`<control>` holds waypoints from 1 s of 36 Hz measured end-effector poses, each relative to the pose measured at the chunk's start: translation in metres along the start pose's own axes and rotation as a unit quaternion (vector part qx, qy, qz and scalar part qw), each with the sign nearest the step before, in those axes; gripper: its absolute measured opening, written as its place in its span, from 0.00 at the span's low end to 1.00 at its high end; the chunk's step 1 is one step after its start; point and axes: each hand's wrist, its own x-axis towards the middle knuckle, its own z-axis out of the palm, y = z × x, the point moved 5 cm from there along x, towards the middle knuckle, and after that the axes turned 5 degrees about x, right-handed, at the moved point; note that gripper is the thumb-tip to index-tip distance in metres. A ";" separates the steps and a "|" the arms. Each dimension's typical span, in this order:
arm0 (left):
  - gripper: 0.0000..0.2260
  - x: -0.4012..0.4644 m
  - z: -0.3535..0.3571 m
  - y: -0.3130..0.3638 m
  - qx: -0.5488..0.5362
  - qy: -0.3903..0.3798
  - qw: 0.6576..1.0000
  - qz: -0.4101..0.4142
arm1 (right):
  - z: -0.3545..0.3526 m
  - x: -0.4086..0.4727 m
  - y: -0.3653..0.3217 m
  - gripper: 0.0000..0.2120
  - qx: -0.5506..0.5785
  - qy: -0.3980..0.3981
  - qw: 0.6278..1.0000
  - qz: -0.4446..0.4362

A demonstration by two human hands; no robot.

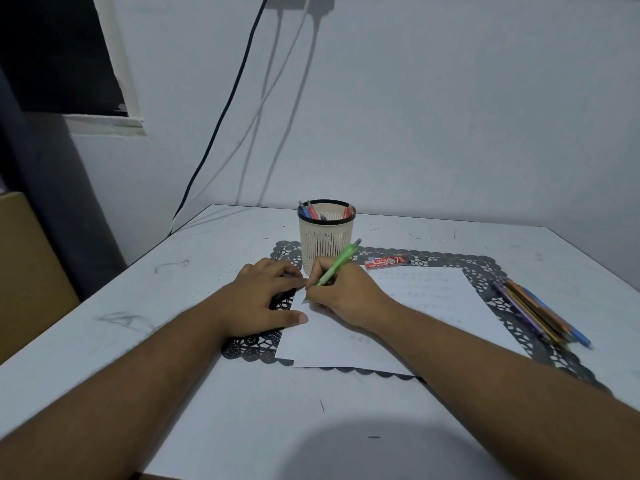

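At the frame's centre the right hand (341, 294) pinches the green pencil (337, 265), its tip on the upper left corner of the paper (433, 306). The left hand (263, 301) lies flat beside it, fingers straight, pinning that edge. Firm pressure there and light strokes should stop the sheet creeping.

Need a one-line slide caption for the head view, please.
Right hand holds a green mechanical pencil, tip on the white sheet; left hand rests flat at its edge.

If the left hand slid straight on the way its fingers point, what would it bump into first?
Probably the beige pen cup, standing just beyond the left hand, though the right hand gripping the green pencil is nearly as close.
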 end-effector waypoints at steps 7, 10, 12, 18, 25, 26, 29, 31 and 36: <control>0.35 -0.001 0.001 -0.001 0.005 -0.003 1.000 -0.001 | 0.002 -0.001 0.001 0.10 0.016 -0.012 1.000 0.008; 0.35 -0.001 0.001 -0.001 0.006 -0.001 1.000 0.000 | 0.000 -0.002 0.000 0.10 0.031 -0.009 0.999 0.012; 0.36 -0.001 0.001 -0.001 0.007 -0.001 1.000 0.000 | -0.004 -0.002 0.000 0.10 0.028 0.005 1.000 0.008; 0.37 -0.001 0.002 -0.002 0.009 -0.005 1.000 -0.005 | -0.009 -0.004 0.000 0.09 0.005 0.018 1.000 0.005; 0.38 -0.001 0.001 -0.001 0.011 -0.005 1.000 -0.005 | -0.007 -0.006 -0.003 0.06 -0.019 0.008 1.000 0.003; 0.38 -0.001 0.001 -0.001 0.010 -0.004 1.000 -0.005 | -0.007 -0.006 -0.003 0.06 -0.020 0.010 1.000 0.004; 0.38 -0.001 0.000 -0.001 0.008 -0.006 1.000 -0.006 | -0.008 -0.004 -0.001 0.07 -0.023 0.025 0.999 0.005; 0.38 -0.001 0.000 -0.001 0.010 -0.007 1.000 -0.007 | -0.008 -0.003 -0.001 0.06 -0.032 0.029 0.999 0.004; 0.38 -0.001 0.001 -0.001 0.013 -0.010 1.000 -0.009 | -0.008 -0.007 -0.003 0.06 -0.026 0.020 0.999 0.004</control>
